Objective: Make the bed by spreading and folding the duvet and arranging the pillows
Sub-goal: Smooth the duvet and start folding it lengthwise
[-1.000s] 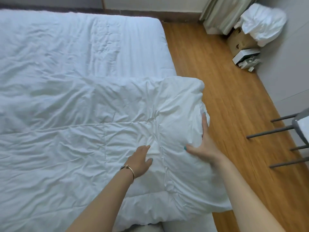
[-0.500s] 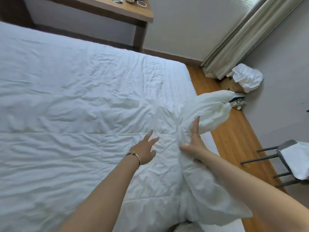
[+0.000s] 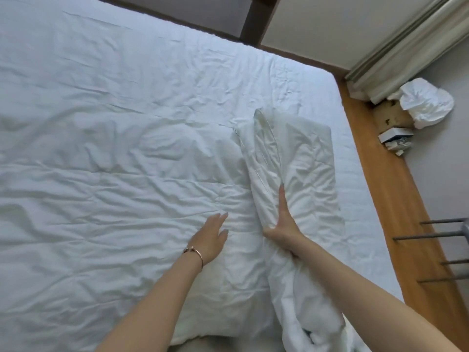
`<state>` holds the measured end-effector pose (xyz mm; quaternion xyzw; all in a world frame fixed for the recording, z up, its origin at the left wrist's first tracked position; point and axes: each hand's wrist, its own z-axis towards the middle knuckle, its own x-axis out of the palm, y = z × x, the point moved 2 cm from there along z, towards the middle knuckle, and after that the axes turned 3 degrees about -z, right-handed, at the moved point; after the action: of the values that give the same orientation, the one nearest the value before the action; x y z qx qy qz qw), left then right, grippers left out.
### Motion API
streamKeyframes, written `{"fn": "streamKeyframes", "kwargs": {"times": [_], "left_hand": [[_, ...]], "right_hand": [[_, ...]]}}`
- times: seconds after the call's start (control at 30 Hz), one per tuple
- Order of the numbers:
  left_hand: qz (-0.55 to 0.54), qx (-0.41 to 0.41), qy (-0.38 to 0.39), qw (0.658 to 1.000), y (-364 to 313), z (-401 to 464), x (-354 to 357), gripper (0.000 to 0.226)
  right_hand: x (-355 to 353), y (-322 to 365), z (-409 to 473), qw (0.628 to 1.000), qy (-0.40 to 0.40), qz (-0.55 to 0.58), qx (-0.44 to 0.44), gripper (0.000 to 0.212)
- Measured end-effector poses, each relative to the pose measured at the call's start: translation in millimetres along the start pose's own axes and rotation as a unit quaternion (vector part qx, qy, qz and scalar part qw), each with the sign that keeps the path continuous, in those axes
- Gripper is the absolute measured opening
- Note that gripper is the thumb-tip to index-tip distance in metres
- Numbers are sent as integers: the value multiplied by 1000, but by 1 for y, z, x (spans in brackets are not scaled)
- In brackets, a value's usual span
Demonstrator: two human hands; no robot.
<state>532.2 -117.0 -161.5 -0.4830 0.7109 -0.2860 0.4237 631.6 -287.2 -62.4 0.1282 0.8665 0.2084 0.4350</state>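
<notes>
A white duvet (image 3: pixel 121 174) lies spread and wrinkled across the bed (image 3: pixel 347 158), covering most of it. Its right edge is turned back on itself into a thick folded flap (image 3: pixel 299 163) that runs lengthwise beside the bed's right side. The right hand (image 3: pixel 281 224) grips this flap at its near part, thumb on the inner side, index finger stretched straight up along the fold, the other fingers tucked under the cloth. Just left of the flap, the left hand (image 3: pixel 210 237) rests flat on the duvet with fingers straight and slightly spread, holding nothing; a thin bracelet (image 3: pixel 195 252) circles its wrist. Right of the bed runs a strip of wooden floor (image 3: pixel 396 199). Beyond the bed's far right corner hangs a curtain (image 3: pixel 406 44), with a crumpled white cloth (image 3: pixel 426 102) lying on a cardboard box (image 3: pixel 388 115) beneath it. Grey chair legs (image 3: pixel 436 237) show at the right edge.
</notes>
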Motion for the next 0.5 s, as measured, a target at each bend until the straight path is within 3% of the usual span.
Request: {"fn": "streamKeyframes", "kwargs": {"times": [0.2, 0.33, 0.43, 0.5], "left_hand": [[-206, 30, -76, 975, -36, 42, -38, 56], [-329, -22, -111, 937, -61, 84, -63, 101], [-293, -37, -124, 947, -91, 118, -67, 122], [-227, 37, -127, 965, -124, 130, -63, 100]], "right_hand": [[45, 46, 4, 996, 27, 79, -14, 109], [65, 30, -5, 991, 34, 127, -27, 103], [57, 17, -11, 987, 21, 157, -35, 104], [51, 20, -15, 987, 6, 156, -26, 107]]}}
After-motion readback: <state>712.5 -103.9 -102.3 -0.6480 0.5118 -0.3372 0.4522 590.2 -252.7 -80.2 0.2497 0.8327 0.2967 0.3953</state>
